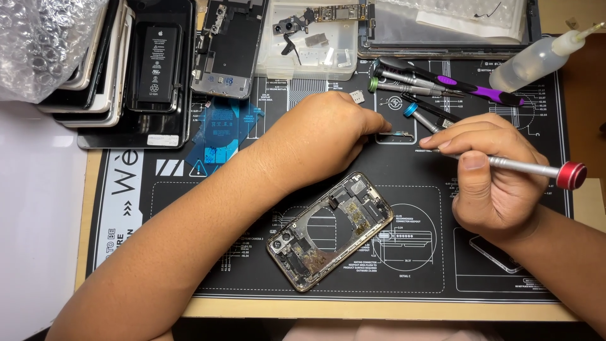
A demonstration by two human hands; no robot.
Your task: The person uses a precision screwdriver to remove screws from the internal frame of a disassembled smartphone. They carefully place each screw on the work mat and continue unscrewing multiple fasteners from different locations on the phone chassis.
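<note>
Head view: right hand (495,183) grips a red-capped screwdriver (524,167). Left hand (328,136), fingers curled, pinches a small metal part (399,134) above the opened phone (329,230).

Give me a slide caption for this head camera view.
Left hand pinches a small part while right hand holds a red-capped screwdriver.

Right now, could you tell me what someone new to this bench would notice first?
The opened phone shell, its insides bare, lies tilted at the middle of the black repair mat. Above it, the left hand pinches a small metal part on the mat, while the right hand holds a red-capped screwdriver pointing toward it. A stack of phones with a black battery on top sits at the far left.
</note>
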